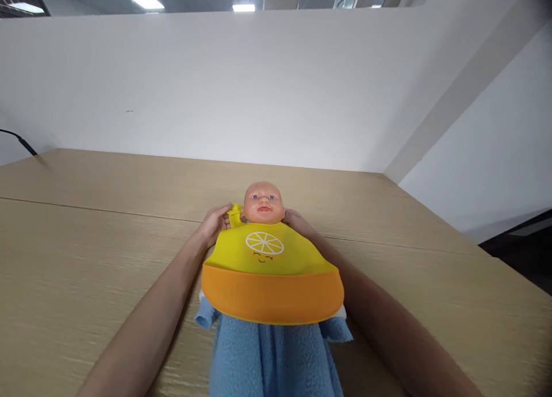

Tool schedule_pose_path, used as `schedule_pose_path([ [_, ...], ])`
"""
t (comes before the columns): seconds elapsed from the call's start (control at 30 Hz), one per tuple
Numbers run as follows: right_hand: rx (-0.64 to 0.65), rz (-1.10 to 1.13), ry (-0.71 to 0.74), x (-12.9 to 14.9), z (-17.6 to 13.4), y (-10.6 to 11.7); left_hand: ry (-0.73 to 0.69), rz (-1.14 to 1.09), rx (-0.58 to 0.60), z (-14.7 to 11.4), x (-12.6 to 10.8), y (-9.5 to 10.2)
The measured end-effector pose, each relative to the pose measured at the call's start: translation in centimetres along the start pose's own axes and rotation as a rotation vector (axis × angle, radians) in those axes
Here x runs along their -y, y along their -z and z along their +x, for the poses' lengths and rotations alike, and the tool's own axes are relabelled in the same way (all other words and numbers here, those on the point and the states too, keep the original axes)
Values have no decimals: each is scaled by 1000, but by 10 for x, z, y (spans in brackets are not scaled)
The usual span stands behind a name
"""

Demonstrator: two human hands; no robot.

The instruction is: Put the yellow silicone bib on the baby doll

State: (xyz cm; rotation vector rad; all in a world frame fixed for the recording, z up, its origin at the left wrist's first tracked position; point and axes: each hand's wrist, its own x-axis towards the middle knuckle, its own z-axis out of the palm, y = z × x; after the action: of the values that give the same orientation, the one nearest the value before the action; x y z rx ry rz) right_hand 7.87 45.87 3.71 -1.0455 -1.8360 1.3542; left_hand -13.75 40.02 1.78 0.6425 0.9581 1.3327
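A baby doll [263,204] lies face up on the table, dressed in a fuzzy blue outfit [276,357]. Spread over its chest is a yellow bib [233,250] with a white lemon slice, a smiling face and an orange catch pocket [272,296]. My left hand [214,223], beside the doll's head, pinches the bib's yellow neck strap [235,214] between thumb and fingers. On the other side, my right hand [298,222] reaches in behind the doll's neck, with its fingertips hidden there. Whether it holds anything does not show.
The wooden table [107,259] has a seam running across it and meets a white partition [215,87] at the back. A black cable [23,143] hangs at the left edge. Some dark object [524,245] stands beyond the right edge.
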Motion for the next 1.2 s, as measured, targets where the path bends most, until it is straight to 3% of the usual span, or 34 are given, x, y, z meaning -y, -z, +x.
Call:
schedule_pose_path([
  [0.2,80,51,0,10,-4,3,-14,-5,94,0,2,2],
  [0.37,91,74,-19,12,-6,1,-72,57,52,2,5,5],
  [0.53,92,85,-49,4,-1,2,-70,56,116,-1,2,4],
  [0.9,91,81,-79,-2,1,1,-73,201,-67,-12,-4,-13],
  [1.2,89,62,-66,-1,1,1,-88,119,25,-8,0,-6],
])
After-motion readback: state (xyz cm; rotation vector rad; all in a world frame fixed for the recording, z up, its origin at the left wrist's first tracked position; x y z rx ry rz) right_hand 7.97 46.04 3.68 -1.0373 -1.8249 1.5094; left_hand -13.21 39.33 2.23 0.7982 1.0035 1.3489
